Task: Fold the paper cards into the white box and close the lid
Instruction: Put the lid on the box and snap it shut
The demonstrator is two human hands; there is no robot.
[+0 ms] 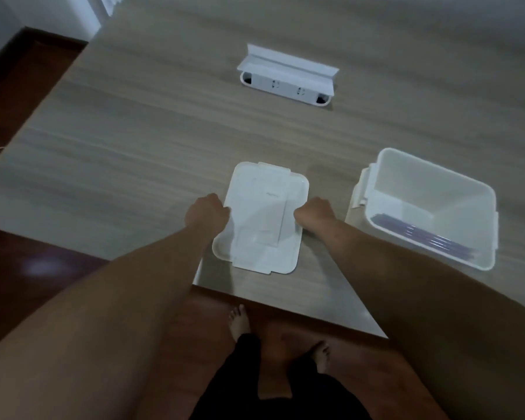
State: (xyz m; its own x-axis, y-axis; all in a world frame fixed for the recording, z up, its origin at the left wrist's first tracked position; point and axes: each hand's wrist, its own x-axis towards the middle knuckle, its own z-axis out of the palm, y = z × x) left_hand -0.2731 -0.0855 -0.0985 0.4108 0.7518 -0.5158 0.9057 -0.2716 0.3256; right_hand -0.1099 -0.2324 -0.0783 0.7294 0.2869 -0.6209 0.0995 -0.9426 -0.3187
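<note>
From the head camera, looking down over two bare forearms, a flat white lid [265, 219] lies on the wood-grain desk [134, 147] close to its near edge. It has rounded corners and a small tab on its far side and another on its near side, and a faint rectangular outline shows through its surface; whether that is paper or a moulded shape cannot be told.

The left hand [206, 212] is curled at the lid's left edge, its grip narrow and closed over that edge. The right hand [314, 213] is curled at the lid's right edge in the same way, grip narrow on the rim. Both hands touch the lid from opposite sides.

Just beside the lid, to the right, the white box [431, 207] stands open on the desk, apart from the lid. Inside it, along the near wall, lies a stack of thin cards [428, 234] with purplish edges.

Well apart, farther back on the desk, sits a white socket strip [285, 83] with a folded white cover over it.

Below the desk edge, reddish-brown floor [43, 283] shows, with bare feet and dark trousers.
</note>
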